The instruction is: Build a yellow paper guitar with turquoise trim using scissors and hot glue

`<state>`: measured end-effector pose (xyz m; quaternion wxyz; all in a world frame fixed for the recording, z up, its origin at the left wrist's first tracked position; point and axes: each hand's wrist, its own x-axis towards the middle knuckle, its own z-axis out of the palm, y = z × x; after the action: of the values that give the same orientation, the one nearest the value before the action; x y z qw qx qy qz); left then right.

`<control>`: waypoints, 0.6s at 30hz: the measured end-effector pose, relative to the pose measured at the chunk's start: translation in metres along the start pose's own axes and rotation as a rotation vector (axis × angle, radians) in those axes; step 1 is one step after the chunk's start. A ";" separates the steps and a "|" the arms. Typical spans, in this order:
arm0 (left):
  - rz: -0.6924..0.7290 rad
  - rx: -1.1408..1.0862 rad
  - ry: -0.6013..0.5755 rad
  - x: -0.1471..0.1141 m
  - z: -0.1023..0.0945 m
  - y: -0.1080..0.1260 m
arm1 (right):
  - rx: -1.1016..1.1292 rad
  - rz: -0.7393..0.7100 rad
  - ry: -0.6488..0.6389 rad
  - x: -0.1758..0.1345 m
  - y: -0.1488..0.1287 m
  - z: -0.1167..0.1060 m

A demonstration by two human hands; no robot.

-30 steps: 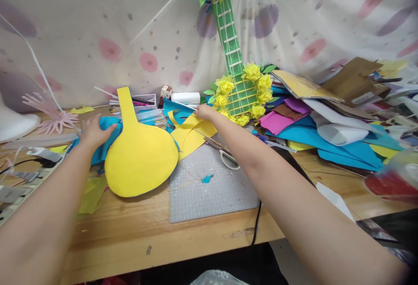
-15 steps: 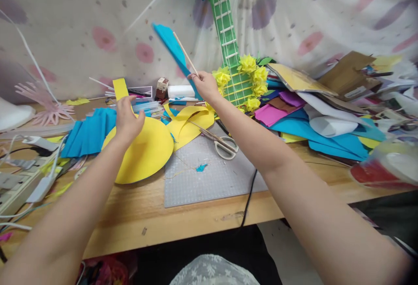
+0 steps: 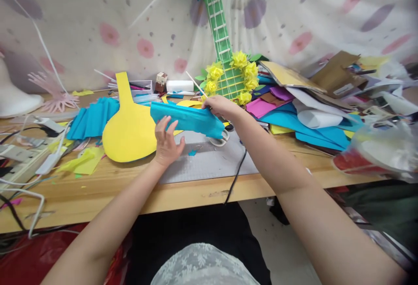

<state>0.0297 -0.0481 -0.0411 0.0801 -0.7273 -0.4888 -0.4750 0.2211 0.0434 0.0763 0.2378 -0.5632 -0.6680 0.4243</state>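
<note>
While our right hand pinches the blue paper and a stick at frame centre, our left hand is spread wide near the paper's left end, apparently for steadying.

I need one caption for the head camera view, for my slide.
Right hand holding blue paper and a thin stick, left hand open at the paper's edge, yellow cutout alongside.
</note>
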 end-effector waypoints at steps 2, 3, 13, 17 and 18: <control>0.018 0.068 0.004 -0.002 -0.001 -0.002 | -0.145 -0.015 0.003 0.004 -0.003 -0.001; 0.048 0.113 -0.017 -0.003 -0.002 -0.004 | -0.228 -0.015 0.005 0.007 -0.002 0.001; 0.258 0.248 -0.448 -0.022 0.009 -0.012 | -0.542 -0.287 0.236 0.019 0.060 0.046; 0.255 0.163 -0.480 -0.026 0.012 -0.006 | -0.382 -0.524 -0.041 -0.002 0.078 0.060; 0.255 0.125 -0.494 -0.027 0.012 -0.004 | -0.365 -0.539 -0.096 -0.007 0.083 0.064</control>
<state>0.0321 -0.0559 -0.0697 0.0623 -0.8704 -0.4262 -0.2385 0.2176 0.0183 -0.0256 0.2050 -0.3787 -0.8685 0.2456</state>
